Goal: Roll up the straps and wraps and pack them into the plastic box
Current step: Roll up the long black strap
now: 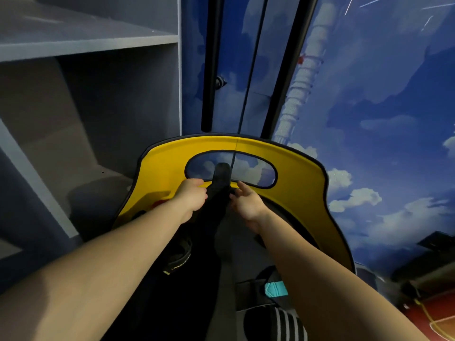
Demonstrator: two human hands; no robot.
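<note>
While grey shelves (pixel 86 43) fill the left side, both bare arms reach forward over a yellow chair back (pixel 290 166) with an oval opening near its top. A black strap (pixel 221 175) is draped through that opening and hangs down over the seat between the two arms.

Left of the strap, the left hand (pixel 190 199) lies with its fingers curled onto the strap's edge at the lower rim of the opening; it seems to grip the fabric, though the fingertips are hidden. Lower down, beside the left forearm, a dark wrap with yellow stitching (pixel 178 257) lies on the seat.

On the strap's other side, the right hand (pixel 246 204) pinches its right edge, thumb up and fingers bent against the cloth. Below the right forearm a dark wrap with a teal patch (pixel 274 289) rests on the seat, and a rolled wrap with grey stripes (pixel 278 321) sits at the bottom edge.

Behind the chair stand black poles (pixel 209 70), and a blue wall with painted clouds (pixel 381 107) fills the right. No plastic box shows.
</note>
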